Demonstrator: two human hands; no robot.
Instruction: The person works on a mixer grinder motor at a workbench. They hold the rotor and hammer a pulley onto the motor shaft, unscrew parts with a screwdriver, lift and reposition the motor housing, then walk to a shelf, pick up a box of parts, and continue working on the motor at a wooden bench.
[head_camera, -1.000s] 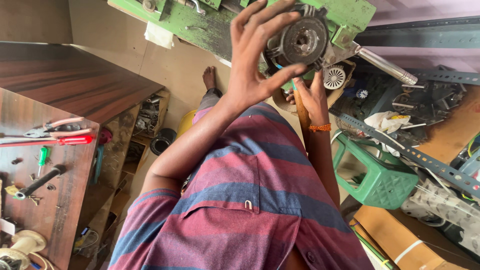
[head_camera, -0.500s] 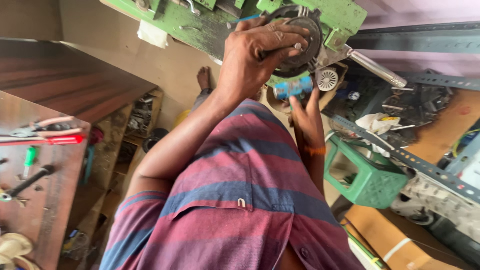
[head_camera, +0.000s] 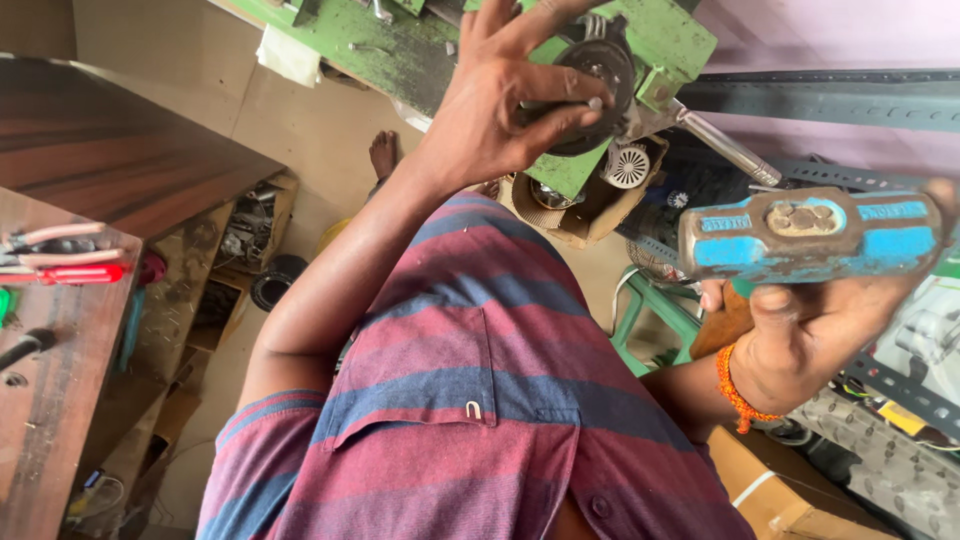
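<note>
Wooden table: a brown wooden tabletop (head_camera: 60, 400) fills the far left edge of the view.
Pliers: red-handled pliers (head_camera: 65, 272) lie on that tabletop beside a pair with pale pink handles (head_camera: 55, 238), well apart from both hands.
Shelves: open wooden shelving (head_camera: 215, 290) below the table holds dark clutter too small to tell.
Shirt: the person's red and blue striped shirt (head_camera: 480, 400) takes up the lower middle.
Left hand: the left hand (head_camera: 500, 100) is raised at the top centre, fingers spread and curled over the front of a round dark metal motor part (head_camera: 600, 85); thumb and fingertips press on its face, so the hand grips it.
Motor part: it sits against a green painted metal bench (head_camera: 400, 50), directly under the left palm and touching it.
Steel handle: a shiny steel rod (head_camera: 725, 148) sticks out from the bench just right of the motor part.
Cardboard box: an open brown box (head_camera: 580, 215) lies below the bench with a small white fan wheel (head_camera: 628, 165) at its rim.
Right hand: the right hand (head_camera: 820, 320), an orange thread band (head_camera: 738, 392) on its wrist, is closed around a handle.
Hammer: a worn blue-painted steel hammer head (head_camera: 810, 235) stands just above the right fist, held close to the camera, well right of the motor part and apart from it.
</note>
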